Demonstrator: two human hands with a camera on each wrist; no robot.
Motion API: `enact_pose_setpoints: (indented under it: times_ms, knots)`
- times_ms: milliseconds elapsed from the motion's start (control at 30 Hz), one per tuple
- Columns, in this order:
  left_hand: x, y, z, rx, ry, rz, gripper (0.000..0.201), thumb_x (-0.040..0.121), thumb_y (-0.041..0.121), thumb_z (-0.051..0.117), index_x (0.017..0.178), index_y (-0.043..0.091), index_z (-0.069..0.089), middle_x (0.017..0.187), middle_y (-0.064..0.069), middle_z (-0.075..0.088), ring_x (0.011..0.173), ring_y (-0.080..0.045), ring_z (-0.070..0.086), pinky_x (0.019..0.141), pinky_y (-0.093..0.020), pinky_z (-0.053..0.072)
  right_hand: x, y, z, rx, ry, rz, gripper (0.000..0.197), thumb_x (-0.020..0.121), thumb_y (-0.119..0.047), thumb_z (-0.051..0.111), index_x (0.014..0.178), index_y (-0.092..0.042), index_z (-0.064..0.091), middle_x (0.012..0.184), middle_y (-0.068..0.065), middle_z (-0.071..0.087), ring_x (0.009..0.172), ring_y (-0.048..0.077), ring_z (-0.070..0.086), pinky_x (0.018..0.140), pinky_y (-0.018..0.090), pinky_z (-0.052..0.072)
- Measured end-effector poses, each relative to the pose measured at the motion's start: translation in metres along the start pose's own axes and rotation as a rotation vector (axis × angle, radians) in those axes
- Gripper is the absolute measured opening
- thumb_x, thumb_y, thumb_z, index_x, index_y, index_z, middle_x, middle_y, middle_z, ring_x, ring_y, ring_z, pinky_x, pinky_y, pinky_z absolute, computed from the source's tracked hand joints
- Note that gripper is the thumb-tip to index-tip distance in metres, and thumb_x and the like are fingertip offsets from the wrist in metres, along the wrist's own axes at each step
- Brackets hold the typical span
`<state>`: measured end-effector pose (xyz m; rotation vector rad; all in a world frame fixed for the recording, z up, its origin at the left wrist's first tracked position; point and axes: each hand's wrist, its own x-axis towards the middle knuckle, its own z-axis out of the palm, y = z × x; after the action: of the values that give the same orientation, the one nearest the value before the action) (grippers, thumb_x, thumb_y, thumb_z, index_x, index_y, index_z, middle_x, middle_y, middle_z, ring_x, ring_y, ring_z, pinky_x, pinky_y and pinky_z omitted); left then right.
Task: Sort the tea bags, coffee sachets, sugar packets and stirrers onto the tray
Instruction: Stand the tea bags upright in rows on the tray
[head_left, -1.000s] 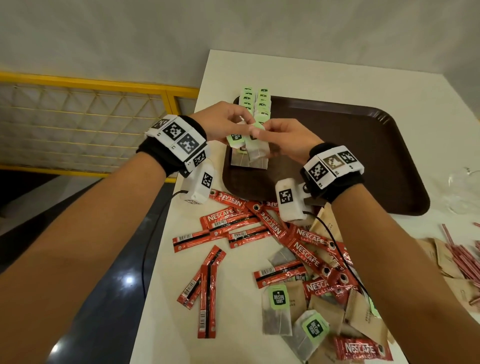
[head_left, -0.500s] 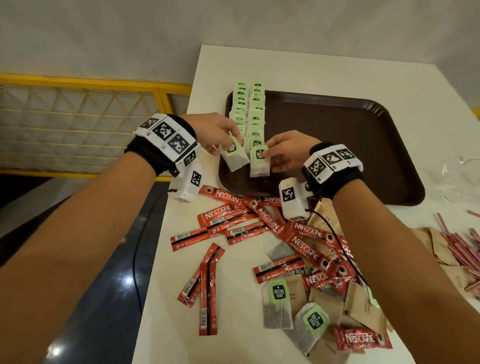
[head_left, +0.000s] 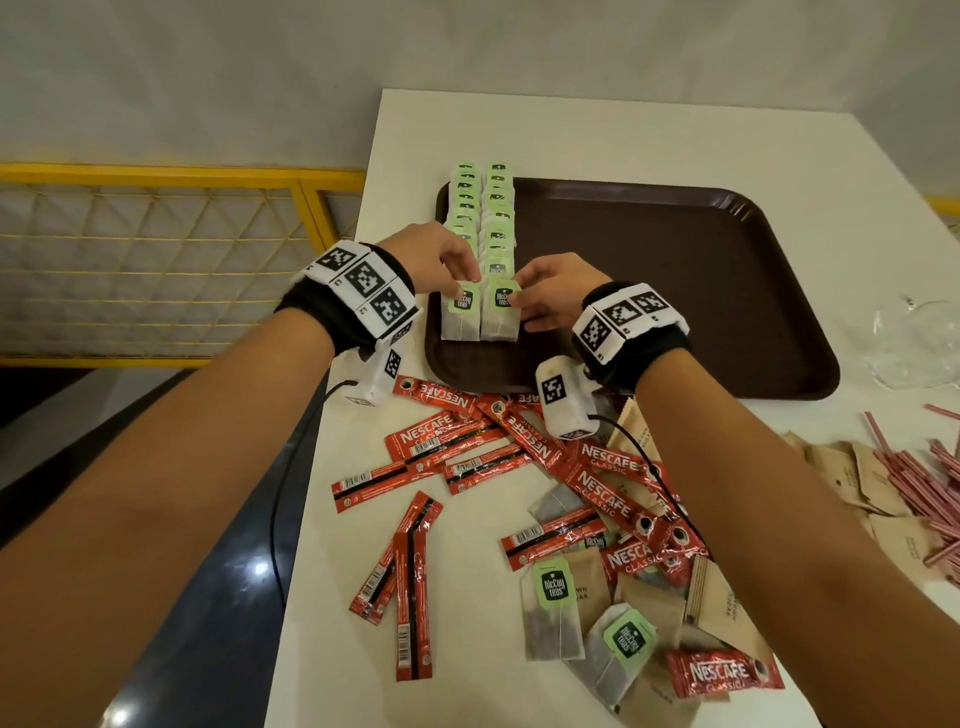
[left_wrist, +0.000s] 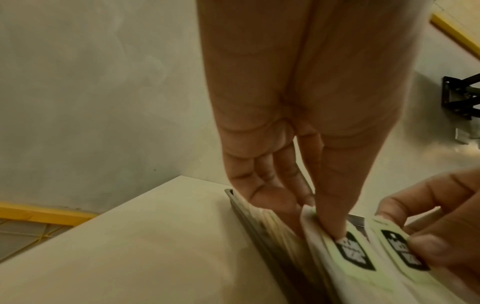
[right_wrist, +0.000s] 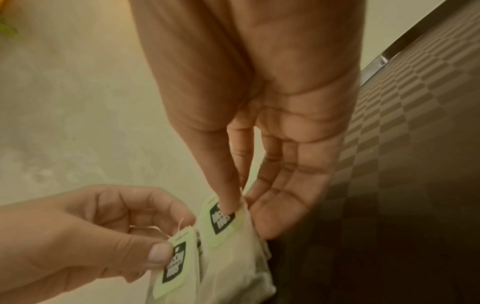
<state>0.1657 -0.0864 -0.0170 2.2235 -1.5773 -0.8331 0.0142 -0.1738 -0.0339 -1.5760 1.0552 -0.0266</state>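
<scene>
On white table (head_left: 597, 135), brown tray (head_left: 701, 291) sitting against far-left corner; grey wall behind, yellow railing (head_left: 171, 176) at left. Two rows of tea bags (head_left: 480, 208) lying along tray's left edge. Left hand (head_left: 436, 262) pinching nearest left tea bag (head_left: 461, 312); right hand (head_left: 553, 291) pinching nearest right tea bag (head_left: 500, 312). Coffee sachets (head_left: 524, 447), sugar packets (head_left: 857, 478), stirrers (head_left: 919, 467) lying loose on table. Right wrist view showing checkered tray texture (right_wrist: 405, 123), plus thumb on tag.
</scene>
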Motion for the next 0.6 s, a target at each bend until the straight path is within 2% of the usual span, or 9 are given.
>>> enact_pose_setpoints:
  times_ms: [100,233,367,467,600]
  knots:
    - [0.003,0.000,0.002,0.023,0.039,0.012,0.029,0.080,0.004,0.070,0.107,0.013,0.067,0.101,-0.001,0.063,0.089,-0.011,0.056,0.084,-0.023,0.042,0.003,-0.003,0.004,-0.042,0.029,-0.029,0.020,0.084,0.002,0.064,0.077,-0.014,0.054,0.082,0.008,0.059,0.069,0.015,0.058,0.067,0.030,0.056]
    - [0.004,0.000,0.006,0.064,0.077,0.031,0.029,0.079,0.006,0.071,0.108,0.010,0.067,0.106,-0.006,0.066,0.093,-0.014,0.058,0.084,-0.023,0.043,0.005,-0.007,0.007,-0.109,0.073,-0.031,0.020,0.081,0.000,0.068,0.076,-0.014,0.054,0.089,0.013,0.061,0.080,0.022,0.062,0.079,0.041,0.057]
    - [0.001,-0.001,0.009,0.099,0.171,0.069,0.027,0.079,0.014,0.072,0.106,0.011,0.067,0.097,-0.002,0.059,0.084,-0.012,0.052,0.076,-0.022,0.038,0.006,-0.006,0.007,-0.096,0.100,-0.019,0.020,0.082,0.001,0.067,0.076,-0.013,0.053,0.099,0.018,0.065,0.087,0.027,0.065,0.081,0.044,0.057]
    - [-0.002,-0.001,0.012,0.099,0.142,0.069,0.029,0.076,0.020,0.076,0.101,0.011,0.066,0.091,0.000,0.056,0.083,-0.014,0.053,0.075,-0.023,0.039,0.007,-0.006,0.007,-0.083,0.105,-0.006,0.020,0.082,0.001,0.066,0.078,-0.013,0.052,0.102,0.018,0.065,0.091,0.028,0.066,0.081,0.043,0.057]
    - [-0.006,-0.004,0.020,0.177,0.088,0.081,0.034,0.072,0.024,0.079,0.100,0.010,0.065,0.092,0.000,0.055,0.082,-0.011,0.050,0.073,-0.022,0.037,0.005,-0.006,0.008,-0.104,0.097,-0.013,0.020,0.083,-0.003,0.068,0.079,-0.013,0.051,0.091,0.013,0.064,0.091,0.028,0.067,0.081,0.043,0.057]
